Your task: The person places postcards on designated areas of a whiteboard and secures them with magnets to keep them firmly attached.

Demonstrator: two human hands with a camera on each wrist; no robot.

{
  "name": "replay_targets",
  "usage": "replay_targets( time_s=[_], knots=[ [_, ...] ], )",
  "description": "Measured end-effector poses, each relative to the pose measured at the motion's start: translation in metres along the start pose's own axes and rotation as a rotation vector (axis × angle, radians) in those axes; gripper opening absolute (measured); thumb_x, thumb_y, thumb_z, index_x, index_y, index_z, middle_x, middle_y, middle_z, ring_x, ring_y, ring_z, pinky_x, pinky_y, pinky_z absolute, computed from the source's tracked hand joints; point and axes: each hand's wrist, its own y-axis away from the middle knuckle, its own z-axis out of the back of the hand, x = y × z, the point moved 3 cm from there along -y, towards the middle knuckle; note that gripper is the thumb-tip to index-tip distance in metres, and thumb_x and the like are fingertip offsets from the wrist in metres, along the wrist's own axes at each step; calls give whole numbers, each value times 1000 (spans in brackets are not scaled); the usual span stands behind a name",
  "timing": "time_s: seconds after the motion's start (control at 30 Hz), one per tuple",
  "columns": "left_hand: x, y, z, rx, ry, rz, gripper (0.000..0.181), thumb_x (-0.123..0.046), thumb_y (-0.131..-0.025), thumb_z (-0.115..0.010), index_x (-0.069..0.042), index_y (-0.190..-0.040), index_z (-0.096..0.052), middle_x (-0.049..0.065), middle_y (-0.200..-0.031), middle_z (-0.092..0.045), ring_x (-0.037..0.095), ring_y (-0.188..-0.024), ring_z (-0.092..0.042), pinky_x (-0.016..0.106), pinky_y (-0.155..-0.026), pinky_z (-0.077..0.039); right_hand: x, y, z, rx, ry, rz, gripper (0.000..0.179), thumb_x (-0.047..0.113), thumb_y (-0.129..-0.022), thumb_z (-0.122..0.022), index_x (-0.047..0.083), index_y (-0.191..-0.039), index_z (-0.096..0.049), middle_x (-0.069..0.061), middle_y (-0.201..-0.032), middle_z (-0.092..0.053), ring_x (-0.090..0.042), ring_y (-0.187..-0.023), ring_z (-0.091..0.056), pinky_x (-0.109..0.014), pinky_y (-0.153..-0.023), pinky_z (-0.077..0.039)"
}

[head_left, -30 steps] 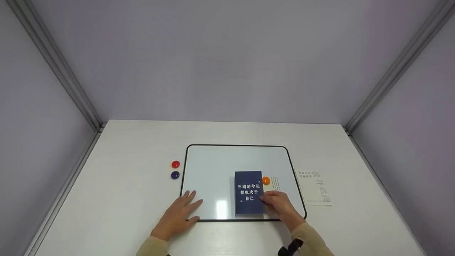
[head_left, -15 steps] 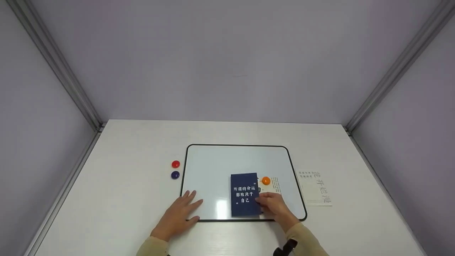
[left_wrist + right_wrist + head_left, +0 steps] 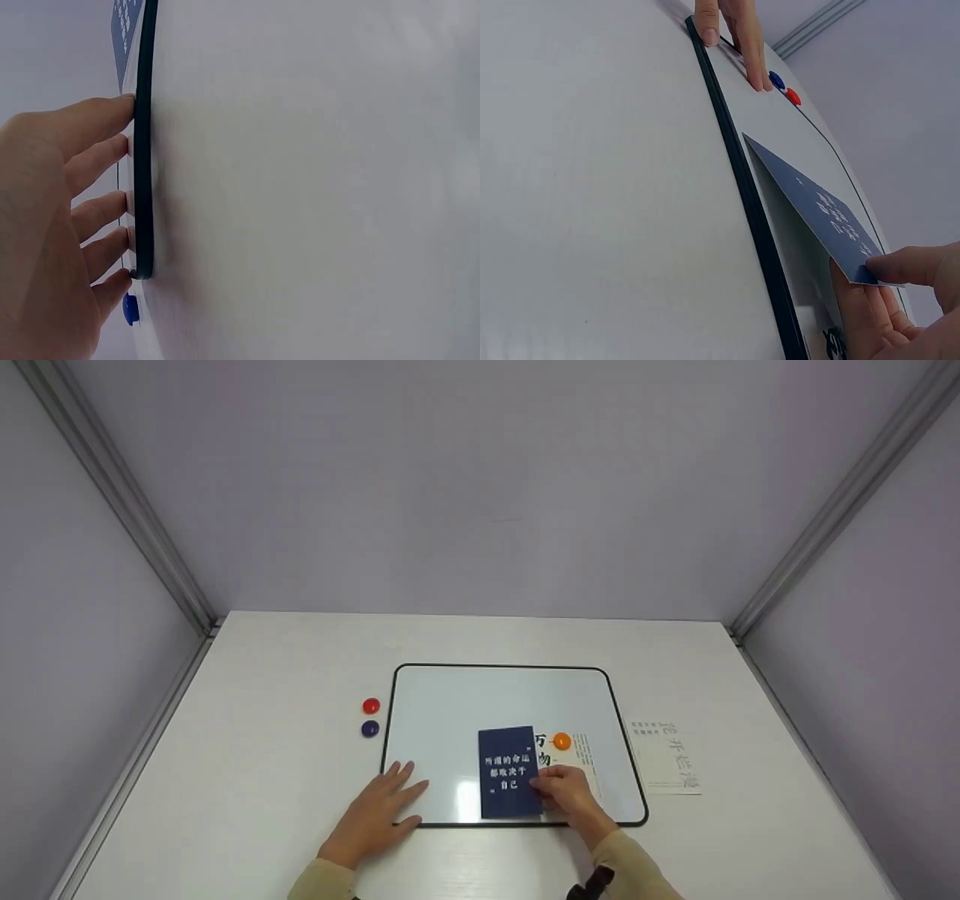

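So, dark-blue rectangular paper card (image 3: 510, 772), white Chinese chars: tilted over lower mid. of white black-rimmed rectangular board (image 3: 450, 697).
R hand (image 3: 568, 793): pinching card's right edge, thumb on top.
L hand (image 3: 373, 816): fingers spread, I see, on board's lower-left corner.
Cream paper card (image 3: 574, 754): partly beneath blue one, round orange disc (image 3: 562, 741) on it.
Board's left: round red disc (image 3: 371, 706), round blue disc (image 3: 370, 729).
Board's right: pale paper card (image 3: 664, 769) w/ grey chars.

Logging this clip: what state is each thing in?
whiteboard: lying flat
blue card: tilted, text up
cream card: on whiteboard, partly hidden
orange disc: on cream card
red disc: on table
navy disc: on table
pale sheet: flat on table
left hand: fingers spread, on whiteboard
right hand: pinching blue card
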Motion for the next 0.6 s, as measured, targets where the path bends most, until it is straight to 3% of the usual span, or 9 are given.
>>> replay_targets(
  time_s=[0.43, 0.6],
  knots=[
    [-1, 1, 2, -11, -1, -21, 50, -30, -91, -63, -14, -138, -53, 18, -153, -39, 40, -143, -35, 57, -115, -33, 11, 2, -4, -128, 344, 140, 14, 3, -75, -75, -2, -81, -63, -2, -67, -58, -10, -57, -53, -20, -50, -44],
    [-1, 1, 2, -6, -5, -28, 50, -29, -91, -63, -13, -138, -53, 19, -153, -39, 41, -143, -35, 57, -114, -33, 12, 4, -4, -144, 395, 144, 15, 3, -74, -77, -1, -79, -64, -5, -70, -61, -11, -58, -55, -20, -50, -44]
  ],
)
